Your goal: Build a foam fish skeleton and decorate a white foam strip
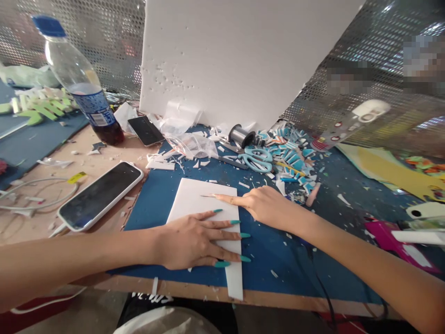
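My left hand lies flat with its fingers spread, long teal nails pointing right, on a white foam sheet. A narrow strip of the same white material reaches past the little-finger side to the table's front edge. My right hand is closed, its index finger stretched along a thin pointed tool whose tip is over the upper part of the sheet. The tool's handle is hidden by the hand. A dark cable runs down from beneath the right forearm; I cannot tell whether it joins the tool.
A blue mat lies under the sheet. Behind it are light-blue scissors, a wire spool and heaped scraps. At left are a phone and a bottle. A large white board stands at the back.
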Tool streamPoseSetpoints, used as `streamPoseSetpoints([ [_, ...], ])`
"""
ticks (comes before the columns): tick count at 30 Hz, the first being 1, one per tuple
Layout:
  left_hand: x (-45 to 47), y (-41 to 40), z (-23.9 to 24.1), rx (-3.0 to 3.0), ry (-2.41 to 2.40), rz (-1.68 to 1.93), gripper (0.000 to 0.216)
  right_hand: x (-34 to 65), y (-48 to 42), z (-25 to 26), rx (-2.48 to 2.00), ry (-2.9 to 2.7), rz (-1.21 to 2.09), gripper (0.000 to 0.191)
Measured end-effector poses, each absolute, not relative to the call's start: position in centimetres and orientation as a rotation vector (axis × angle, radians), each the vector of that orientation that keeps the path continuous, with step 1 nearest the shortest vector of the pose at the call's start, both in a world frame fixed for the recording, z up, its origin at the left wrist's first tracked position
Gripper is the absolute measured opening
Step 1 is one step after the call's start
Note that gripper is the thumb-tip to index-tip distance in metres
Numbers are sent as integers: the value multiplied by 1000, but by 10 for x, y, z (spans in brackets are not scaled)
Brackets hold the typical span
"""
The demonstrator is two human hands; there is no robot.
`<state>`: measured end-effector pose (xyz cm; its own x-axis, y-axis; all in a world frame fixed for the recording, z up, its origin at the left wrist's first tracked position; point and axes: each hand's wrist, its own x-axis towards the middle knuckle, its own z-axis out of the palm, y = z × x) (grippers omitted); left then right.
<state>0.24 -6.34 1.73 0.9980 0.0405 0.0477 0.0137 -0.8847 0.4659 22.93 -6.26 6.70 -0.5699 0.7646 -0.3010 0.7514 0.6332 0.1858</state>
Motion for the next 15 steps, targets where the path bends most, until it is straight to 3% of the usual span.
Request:
streamPoseSetpoints([
  [15, 2, -63, 15, 2656, 12, 60, 41, 281, -90, 72, 1267, 2353, 170, 80],
])
